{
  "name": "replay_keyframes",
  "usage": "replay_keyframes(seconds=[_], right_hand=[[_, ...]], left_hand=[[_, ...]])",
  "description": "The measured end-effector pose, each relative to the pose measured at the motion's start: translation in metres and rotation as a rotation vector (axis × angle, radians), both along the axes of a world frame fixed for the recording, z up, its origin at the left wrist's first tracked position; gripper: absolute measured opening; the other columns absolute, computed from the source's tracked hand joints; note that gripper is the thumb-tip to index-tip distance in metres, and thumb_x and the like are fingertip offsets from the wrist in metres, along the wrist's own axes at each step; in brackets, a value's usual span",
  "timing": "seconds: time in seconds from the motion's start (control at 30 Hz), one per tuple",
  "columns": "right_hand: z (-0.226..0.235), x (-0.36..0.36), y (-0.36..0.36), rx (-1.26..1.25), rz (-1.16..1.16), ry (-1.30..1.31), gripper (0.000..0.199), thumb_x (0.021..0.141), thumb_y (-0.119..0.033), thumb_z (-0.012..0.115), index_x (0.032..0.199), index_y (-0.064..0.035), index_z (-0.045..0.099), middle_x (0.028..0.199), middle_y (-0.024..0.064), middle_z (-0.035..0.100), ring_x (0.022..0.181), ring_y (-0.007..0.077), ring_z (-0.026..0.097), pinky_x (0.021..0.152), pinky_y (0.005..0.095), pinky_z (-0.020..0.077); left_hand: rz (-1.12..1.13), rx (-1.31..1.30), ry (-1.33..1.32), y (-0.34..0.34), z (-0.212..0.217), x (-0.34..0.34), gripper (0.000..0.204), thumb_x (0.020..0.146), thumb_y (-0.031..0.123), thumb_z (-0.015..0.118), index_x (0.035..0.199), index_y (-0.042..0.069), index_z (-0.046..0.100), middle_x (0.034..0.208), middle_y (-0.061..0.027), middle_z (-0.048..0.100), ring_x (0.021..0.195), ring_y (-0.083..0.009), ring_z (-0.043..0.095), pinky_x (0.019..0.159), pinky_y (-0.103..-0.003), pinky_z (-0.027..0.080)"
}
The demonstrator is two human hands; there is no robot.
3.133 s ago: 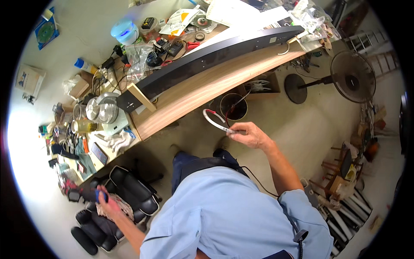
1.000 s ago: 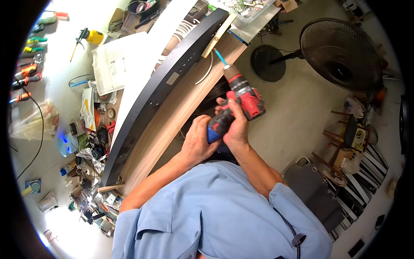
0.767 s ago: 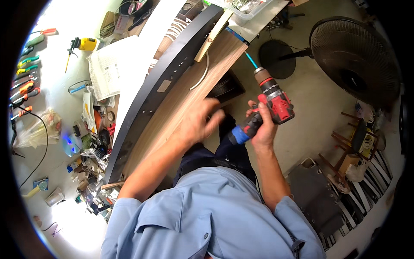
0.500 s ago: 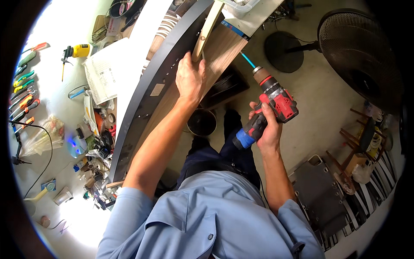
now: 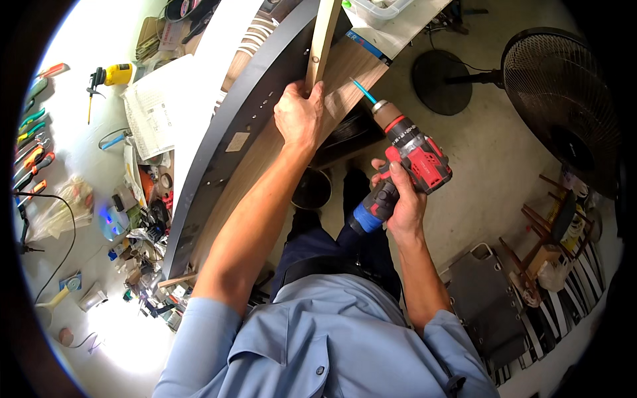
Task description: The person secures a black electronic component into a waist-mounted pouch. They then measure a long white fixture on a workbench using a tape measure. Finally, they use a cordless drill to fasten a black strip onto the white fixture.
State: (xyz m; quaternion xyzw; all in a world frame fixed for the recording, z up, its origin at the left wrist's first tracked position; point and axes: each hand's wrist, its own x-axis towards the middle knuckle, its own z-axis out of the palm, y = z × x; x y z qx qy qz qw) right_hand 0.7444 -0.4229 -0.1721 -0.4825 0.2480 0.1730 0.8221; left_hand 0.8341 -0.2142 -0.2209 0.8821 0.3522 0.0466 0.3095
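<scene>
My left hand (image 5: 297, 116) grips the near end of a pale wooden strip (image 5: 321, 45), fingers wrapped round it. The strip points away from me, over the dark curved panel (image 5: 222, 142) and the wood-grain board (image 5: 345, 78). In my right hand (image 5: 403, 209) is a red and black cordless drill (image 5: 415, 151), held by its handle, with a blue band low on the grip. A teal drill bit (image 5: 363, 90) sticks out of its chuck and points up and left towards the board. The bit's tip appears close to the board; whether they touch I cannot tell.
A black pedestal fan (image 5: 557, 93) stands at the far right. Pliers and other hand tools (image 5: 36, 146) hang at the left, near a yellow tool (image 5: 118, 74) and heaps of small parts (image 5: 149, 265). A clear plastic box (image 5: 381, 9) sits at the far edge. A grey folding chair (image 5: 488, 302) is at the right.
The drill has moved left and slightly up, bringing its bit nearer the wooden strip. My left hand has shifted slightly right with the strip, which stands more upright in the picture.
</scene>
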Motion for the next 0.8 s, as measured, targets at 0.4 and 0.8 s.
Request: replay_keyframes(seconds=[0.4, 0.8], right_hand=[[0.013, 0.039, 0.01, 0.057, 0.012, -0.067, 0.038, 0.096, -0.025, 0.075, 0.122, 0.0003, 0.063, 0.109, 0.0138, 0.07, 0.085, 0.0157, 0.067, 0.073, 0.0296, 0.0564], [0.002, 0.013, 0.021, -0.032, 0.105, -0.11, 0.041, 0.1, -0.029, 0.068, 0.125, 0.0014, 0.061, 0.109, 0.0184, 0.072, 0.079, 0.0169, 0.067, 0.073, 0.0308, 0.0569]], left_hand=[[-0.17, -0.242, -0.054, 0.023, -0.01, -0.005, 0.032, 0.098, 0.028, 0.069, 0.107, -0.003, 0.073, 0.086, -0.0178, 0.075, 0.078, -0.0253, 0.075, 0.074, -0.036, 0.057], [-0.08, -0.238, -0.314, -0.02, -0.028, -0.024, 0.037, 0.097, 0.015, 0.064, 0.13, -0.002, 0.063, 0.098, -0.0227, 0.074, 0.087, -0.0251, 0.074, 0.082, -0.036, 0.056]])
